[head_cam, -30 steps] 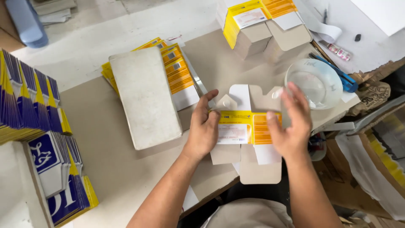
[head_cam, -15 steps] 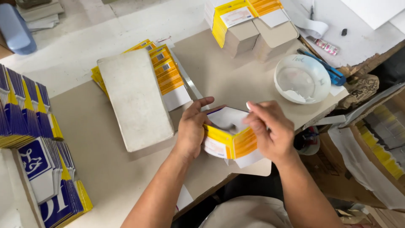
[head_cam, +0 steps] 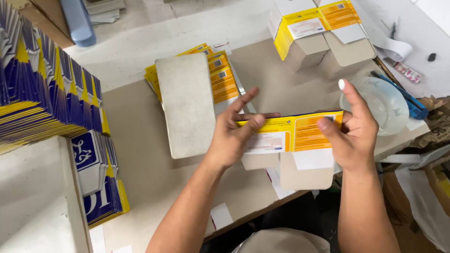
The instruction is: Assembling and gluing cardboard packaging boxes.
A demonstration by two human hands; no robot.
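Both hands hold one yellow, orange and white carton (head_cam: 290, 136) above the front of the brown table (head_cam: 136, 154). My left hand (head_cam: 234, 133) grips its left end, thumb on the front face and fingers behind. My right hand (head_cam: 354, 126) grips its right end, the index finger raised. The carton's grey bottom flaps (head_cam: 304, 175) hang open below it. Just left of my left hand lies a grey board (head_cam: 187, 105) on a stack of flat yellow cartons (head_cam: 220, 77).
Folded open cartons (head_cam: 318, 33) stand at the back right. A clear plastic bowl (head_cam: 382, 105) and a blue tool (head_cam: 408, 100) sit at the right edge. Stacks of blue and yellow flat cartons (head_cam: 51, 98) fill the left side, beside a white box (head_cam: 33, 201).
The carton, first spread flat on the table, was folded together between both hands. It is now lifted and held out as a squared tube with the flaps hanging.
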